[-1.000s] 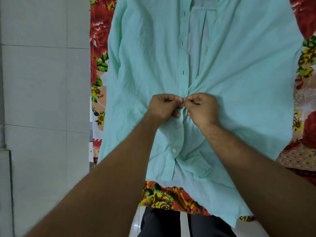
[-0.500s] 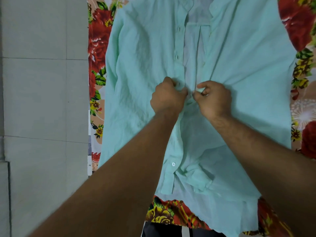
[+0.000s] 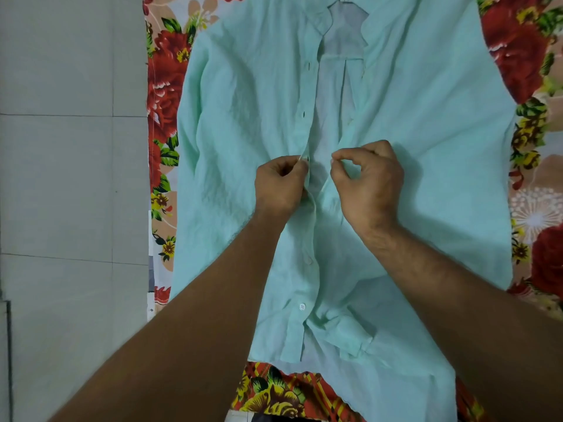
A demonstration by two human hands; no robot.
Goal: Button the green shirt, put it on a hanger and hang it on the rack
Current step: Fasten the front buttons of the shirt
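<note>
**Hands Moved Up the Placket to the Next Button**

The green shirt (image 3: pixel 243 132) was spread front-up on a floral sheet (image 3: pixel 166 86), with the collar (image 3: pixel 320 19) at the far end and the hem nearest the person. The left hand (image 3: pixel 278 185) was seen with thumb and forefinger pinched on the buttonhole edge, the other fingers curled under. The right hand (image 3: pixel 370 184) was pinched in the same way on the opposite edge, its remaining fingers loosely bent. The two hands were held apart, and the pale inside of the shirt's back was exposed between them.

A second before, both hands had been pressed together lower down the front, over a single fastening. Since then they had been shifted toward the collar and separated. Below them the front was closed, and a white button (image 3: pixel 302 306) was visible near the hem. It was judged that one button had been finished and the next taken up, though the button under the right hand could not be made out. Above the hands the front lay open, with a buttonhole (image 3: pixel 303 114) and another beyond it unfilled. Buttoning was therefore reckoned roughly half done. No hanger or rack was shown. A tiled floor (image 3: pixel 61 178) lay to the left of the sheet.
</note>
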